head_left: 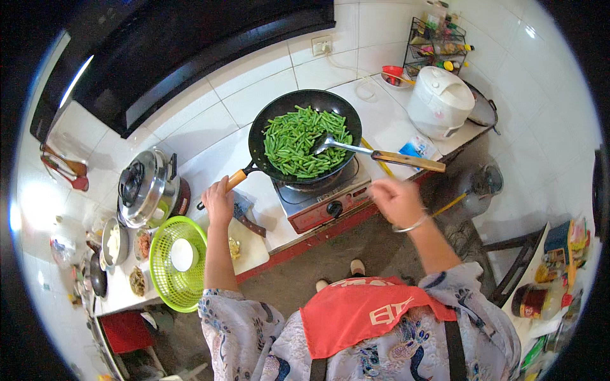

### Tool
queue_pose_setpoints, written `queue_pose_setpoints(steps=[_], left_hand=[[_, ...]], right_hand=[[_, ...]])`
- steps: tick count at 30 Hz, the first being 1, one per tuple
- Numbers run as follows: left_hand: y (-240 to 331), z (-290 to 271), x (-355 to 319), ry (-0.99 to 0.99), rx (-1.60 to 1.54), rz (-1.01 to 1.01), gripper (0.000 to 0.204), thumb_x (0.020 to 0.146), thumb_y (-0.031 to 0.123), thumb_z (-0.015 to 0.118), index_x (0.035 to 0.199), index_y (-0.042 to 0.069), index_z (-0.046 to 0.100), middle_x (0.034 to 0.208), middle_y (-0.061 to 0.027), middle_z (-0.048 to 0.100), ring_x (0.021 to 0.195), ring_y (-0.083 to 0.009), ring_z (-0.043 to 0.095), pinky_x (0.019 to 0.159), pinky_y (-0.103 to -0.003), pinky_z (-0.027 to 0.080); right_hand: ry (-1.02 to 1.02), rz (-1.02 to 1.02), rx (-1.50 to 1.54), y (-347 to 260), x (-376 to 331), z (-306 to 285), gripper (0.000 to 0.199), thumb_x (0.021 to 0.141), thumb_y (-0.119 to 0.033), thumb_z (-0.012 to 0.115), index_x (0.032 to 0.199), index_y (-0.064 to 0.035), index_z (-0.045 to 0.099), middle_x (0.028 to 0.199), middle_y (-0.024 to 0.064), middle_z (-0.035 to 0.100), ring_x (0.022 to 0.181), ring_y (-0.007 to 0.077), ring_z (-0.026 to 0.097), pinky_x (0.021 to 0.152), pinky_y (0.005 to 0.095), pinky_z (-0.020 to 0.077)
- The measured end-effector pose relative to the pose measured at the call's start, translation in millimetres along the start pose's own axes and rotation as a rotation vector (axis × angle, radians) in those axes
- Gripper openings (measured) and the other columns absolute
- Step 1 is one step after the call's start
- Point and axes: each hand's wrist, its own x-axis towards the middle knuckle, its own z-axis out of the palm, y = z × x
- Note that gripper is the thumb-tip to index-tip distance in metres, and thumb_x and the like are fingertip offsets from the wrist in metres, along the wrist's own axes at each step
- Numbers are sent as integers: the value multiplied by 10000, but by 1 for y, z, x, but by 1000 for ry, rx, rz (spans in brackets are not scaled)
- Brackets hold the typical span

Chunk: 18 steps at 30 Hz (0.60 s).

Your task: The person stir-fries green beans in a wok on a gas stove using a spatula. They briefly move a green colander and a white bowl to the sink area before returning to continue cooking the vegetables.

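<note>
Currently, cut green beans point(298, 146) lie heaped in the wok point(305, 97), which sits on the stove point(311, 219) atop the counter point(216, 147). Left hand point(218, 200): fingers clamped around the wok handle point(236, 180). Right hand point(397, 203): raised in front of the spatula point(348, 147) and apart from it, nothing seen in it; motion blur, so cannot tell whether its fingers are together or apart. Spatula head rests among the beans, wooden grip jutting past the rim to the right.

Technique notes (judgement). Step in hand appears to be tending and turning the beans. Hold the wok steady with the left whenever the spatula pushes, since an unsupported pan could skid or tip. Take the spatula by its wooden grip, not the metal shank, which may run hot. Scoop low along the wall and fold inward; outward strokes could spill beans over the rim. Flame not visible; check heat at the knob point(334, 209). Caution: cleaver point(243, 213) lies just beside the left hand.
</note>
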Motion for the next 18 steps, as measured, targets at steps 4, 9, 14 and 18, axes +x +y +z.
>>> queue_pose_setpoints(steps=[4, 9, 14, 18], left_hand=[[6, 0, 3, 0, 4, -23, 478, 788, 143, 684, 1258, 163, 599, 1085, -78, 647, 1059, -286, 575, 997, -455, 363], [11, -1, 3, 46, -6, -4, 469, 788, 155, 686, 1250, 168, 602, 1090, -83, 644, 1063, -288, 575, 997, -454, 364], [7, 2, 3, 3, -2, -27, 473, 791, 151, 680, 1257, 168, 602, 1102, -83, 649, 1069, -288, 580, 994, -455, 369], [3, 1, 5, -4, -9, -27, 462, 794, 163, 683, 1250, 176, 611, 1098, -73, 658, 1063, -283, 590, 977, -457, 382]], right_hand=[[112, -202, -549, 8, 39, -80, 341, 771, -229, 767, 1032, -33, 668, 992, 155, 668, 974, 371, 605, 884, 456, 470], [-335, 91, -589, 46, 44, -100, 484, 783, -282, 747, 1182, -30, 637, 1066, 189, 669, 978, 382, 624, 866, 439, 499], [-219, -15, -557, 56, 41, -95, 421, 804, -262, 735, 1163, -62, 647, 1054, 206, 666, 969, 380, 627, 834, 438, 500], [-41, -6, -230, 2, 24, -52, 277, 827, -274, 726, 948, -30, 677, 855, 208, 672, 806, 377, 641, 726, 447, 505]])
